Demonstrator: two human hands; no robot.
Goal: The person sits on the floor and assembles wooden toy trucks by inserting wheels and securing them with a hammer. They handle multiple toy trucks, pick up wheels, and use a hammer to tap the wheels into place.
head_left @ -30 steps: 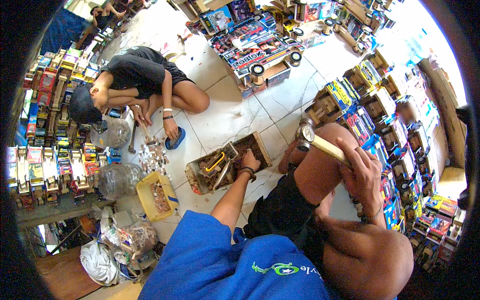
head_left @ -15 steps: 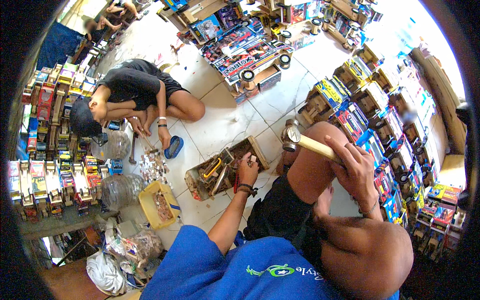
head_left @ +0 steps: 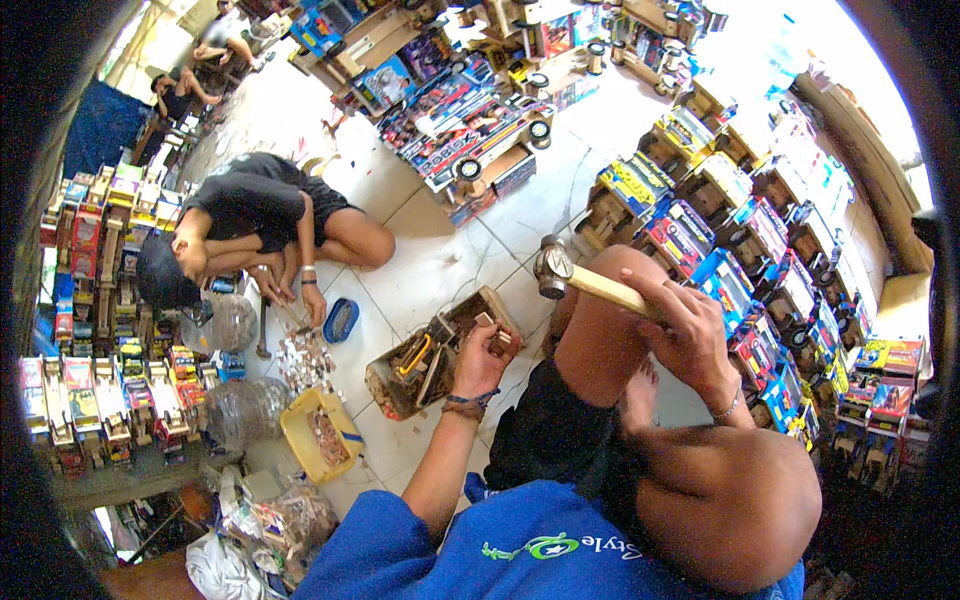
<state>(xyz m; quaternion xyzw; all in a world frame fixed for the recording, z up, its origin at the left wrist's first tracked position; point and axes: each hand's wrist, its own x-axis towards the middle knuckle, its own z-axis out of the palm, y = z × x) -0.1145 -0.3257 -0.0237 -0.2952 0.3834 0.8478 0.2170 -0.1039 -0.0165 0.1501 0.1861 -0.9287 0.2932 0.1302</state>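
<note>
My right hand (head_left: pixel 690 335) is closed round the wooden handle of a hammer (head_left: pixel 606 289), beside my raised knee. The metal head points left over the floor. My left hand (head_left: pixel 484 358) is turned palm up with its fingers curled over a few small wooden blocks (head_left: pixel 501 343). It hovers at the right part of an open wooden toolbox (head_left: pixel 384 392) on the tiles. In the box lie a yellow-framed tool (head_left: pixel 416 356) and other tools, partly hidden.
A person (head_left: pixel 262 205) sits on the floor at left, hands near scattered small pieces (head_left: pixel 305 358) and a blue oval container (head_left: pixel 341 320). A yellow basin (head_left: pixel 345 462) holds brown pieces. Rows of toy trucks (head_left: pixel 680 240) stand at right, at the back and at left.
My left hand has turned palm up and drawn slightly back from the box, showing the small blocks in it. The hammer in my right hand has shifted a little left in view.
</note>
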